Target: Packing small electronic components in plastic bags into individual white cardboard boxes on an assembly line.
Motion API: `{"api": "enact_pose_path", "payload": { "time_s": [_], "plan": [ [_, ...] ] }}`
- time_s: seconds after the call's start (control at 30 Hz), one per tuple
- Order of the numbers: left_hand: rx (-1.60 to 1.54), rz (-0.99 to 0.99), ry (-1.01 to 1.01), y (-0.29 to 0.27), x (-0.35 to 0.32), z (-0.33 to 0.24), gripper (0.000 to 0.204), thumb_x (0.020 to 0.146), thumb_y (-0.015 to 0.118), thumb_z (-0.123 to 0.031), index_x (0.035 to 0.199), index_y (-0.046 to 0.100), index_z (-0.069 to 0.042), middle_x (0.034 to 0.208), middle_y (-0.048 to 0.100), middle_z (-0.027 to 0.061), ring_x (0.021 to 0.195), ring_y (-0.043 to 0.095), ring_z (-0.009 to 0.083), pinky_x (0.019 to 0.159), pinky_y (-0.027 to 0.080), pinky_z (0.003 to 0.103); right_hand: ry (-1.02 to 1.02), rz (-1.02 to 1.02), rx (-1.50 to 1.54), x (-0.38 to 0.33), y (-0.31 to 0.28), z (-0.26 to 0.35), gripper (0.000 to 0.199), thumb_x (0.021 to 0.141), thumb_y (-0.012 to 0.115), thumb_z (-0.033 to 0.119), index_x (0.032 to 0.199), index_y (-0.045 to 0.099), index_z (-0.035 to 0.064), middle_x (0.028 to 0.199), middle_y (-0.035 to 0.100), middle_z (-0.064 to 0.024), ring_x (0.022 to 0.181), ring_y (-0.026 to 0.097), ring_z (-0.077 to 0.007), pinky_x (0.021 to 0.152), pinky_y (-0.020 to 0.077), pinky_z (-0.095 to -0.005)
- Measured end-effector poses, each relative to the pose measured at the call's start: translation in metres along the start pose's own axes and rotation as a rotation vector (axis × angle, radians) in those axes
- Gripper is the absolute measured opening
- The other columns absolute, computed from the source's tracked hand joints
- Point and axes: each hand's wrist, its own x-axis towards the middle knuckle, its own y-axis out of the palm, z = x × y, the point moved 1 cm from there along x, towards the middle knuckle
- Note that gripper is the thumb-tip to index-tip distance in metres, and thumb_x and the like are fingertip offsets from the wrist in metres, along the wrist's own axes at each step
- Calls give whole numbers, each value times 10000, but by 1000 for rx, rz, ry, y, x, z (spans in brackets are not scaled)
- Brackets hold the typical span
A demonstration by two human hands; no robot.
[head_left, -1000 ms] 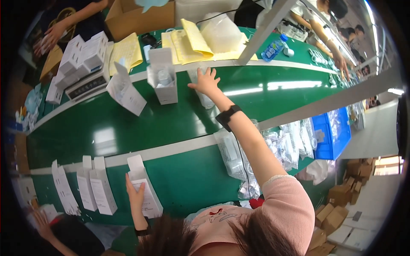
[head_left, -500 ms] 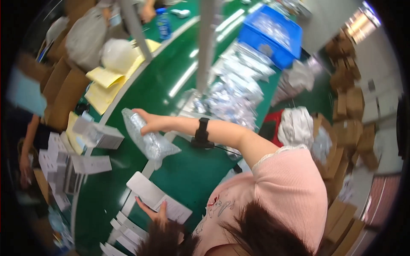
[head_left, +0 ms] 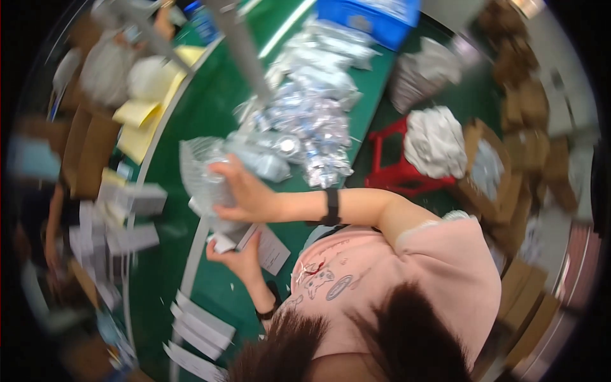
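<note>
My right hand (head_left: 245, 188) is closed round a clear bubble-wrap bag (head_left: 196, 167) with something inside that I cannot make out. The bag's lower end is over a small white box (head_left: 224, 243). From below, my left hand (head_left: 240, 260) grips this box, thumb on one side and fingers on the other. A white printed panel (head_left: 275, 253) shows beside the left hand, apparently the box's lid. Whether the bag's end is inside the box or only against it, I cannot tell. Another clear bag (head_left: 264, 159) lies on the green table just beyond my right hand.
A heap of clear and silvery bags (head_left: 315, 121) covers the table's far side, near a blue bin (head_left: 372, 20). White flat boxes (head_left: 200, 331) lie at the near left. A metal post (head_left: 242, 48) rises from the table. A red stool (head_left: 388, 169) holds white cloth. Cartons stand at right.
My right hand has brought the bubble-wrap bag back to the white box. My left hand has lifted and now grips the box. The view has shifted, too.
</note>
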Motion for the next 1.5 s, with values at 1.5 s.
{"api": "enact_pose_path", "payload": {
  "time_s": [1.5],
  "plan": [
    [138, -508, -30, -46, 3, 14, 158, 625, 710, -62, 684, 584, 10, 910, 628, 115, 725, 589, 174, 556, 417, 256, -387, 577, 333, 6, 11, 4, 398, 578, 702, -62, 912, 509, 37, 907, 492, -101, 902, 499, -245, 745, 449, -316]
  ]
}}
